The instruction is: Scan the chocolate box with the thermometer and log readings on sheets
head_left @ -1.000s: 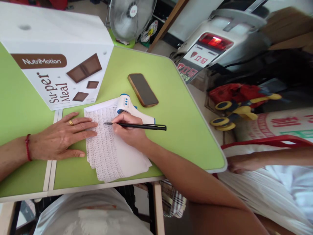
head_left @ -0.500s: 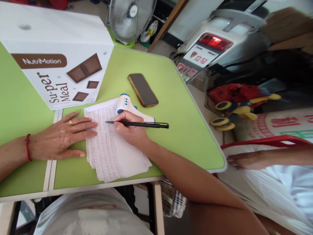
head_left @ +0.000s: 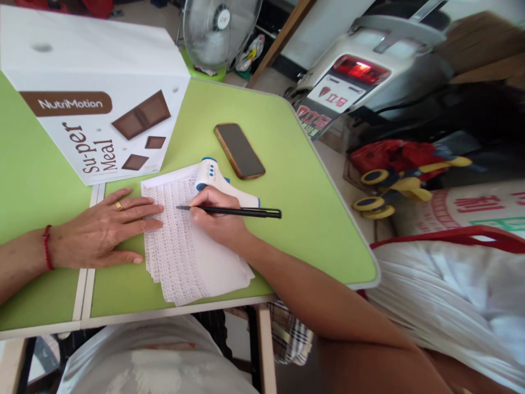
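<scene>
My left hand (head_left: pixel 117 227) lies flat with its fingers spread, the fingertips on the left edge of a stack of paper sheets (head_left: pixel 217 268). Rows of small handwriting cover the left part of the top sheet. A black pen (head_left: pixel 254 212) is pinched in my right hand (head_left: pixel 219 216), its tip on or just above the writing. Right beyond this hand, a white infrared thermometer (head_left: pixel 211 174) with blue trim lies partly over the papers; the hand hides some of it. A smartphone (head_left: pixel 241 150) in a brown case rests farther back, screen up.
A large white NutriMotion box (head_left: pixel 135 71) stands at the back left of the green folding table (head_left: pixel 320 230). Behind are a fan (head_left: pixel 241 22) and a white scooter (head_left: pixel 320 68). At the right, a person in white clothing (head_left: pixel 443 284) sits beside the table corner.
The other person's hand and forearm at the right have left the view. My pen has tilted slightly, its rear end a little lower; my left hand stays in place.
</scene>
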`<state>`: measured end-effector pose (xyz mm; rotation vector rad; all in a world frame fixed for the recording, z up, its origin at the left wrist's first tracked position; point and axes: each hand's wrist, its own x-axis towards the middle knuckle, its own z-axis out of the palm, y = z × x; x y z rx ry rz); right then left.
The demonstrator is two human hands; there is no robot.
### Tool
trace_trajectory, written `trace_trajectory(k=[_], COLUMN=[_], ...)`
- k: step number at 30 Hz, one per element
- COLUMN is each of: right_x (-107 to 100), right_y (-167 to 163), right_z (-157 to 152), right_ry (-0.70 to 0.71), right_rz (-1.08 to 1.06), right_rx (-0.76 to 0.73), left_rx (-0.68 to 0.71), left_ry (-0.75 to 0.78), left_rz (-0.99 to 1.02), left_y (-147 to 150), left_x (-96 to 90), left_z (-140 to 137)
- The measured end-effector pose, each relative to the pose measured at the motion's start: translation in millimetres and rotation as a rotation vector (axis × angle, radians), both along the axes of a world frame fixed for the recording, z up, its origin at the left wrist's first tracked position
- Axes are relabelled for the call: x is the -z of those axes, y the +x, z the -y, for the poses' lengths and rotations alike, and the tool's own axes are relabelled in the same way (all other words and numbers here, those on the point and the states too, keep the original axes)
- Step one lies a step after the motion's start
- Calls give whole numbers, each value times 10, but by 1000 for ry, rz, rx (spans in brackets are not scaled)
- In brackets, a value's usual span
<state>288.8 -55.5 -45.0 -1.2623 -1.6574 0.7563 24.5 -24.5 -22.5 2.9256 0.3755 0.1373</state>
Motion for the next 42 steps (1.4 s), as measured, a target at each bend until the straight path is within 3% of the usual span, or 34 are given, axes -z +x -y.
trace_trajectory(k=[14,42], right_x=[6,-4], right_y=[-6,-4], right_z=[-13,13], right_ry=[-46,-8], right_rz=[-28,-43], right_rx=[63,16], left_rx=[0,-6], left_ry=[-28,-37], left_rz=[20,18], left_y=[4,5], left_x=[-10,-10], left_z=[-3,1])
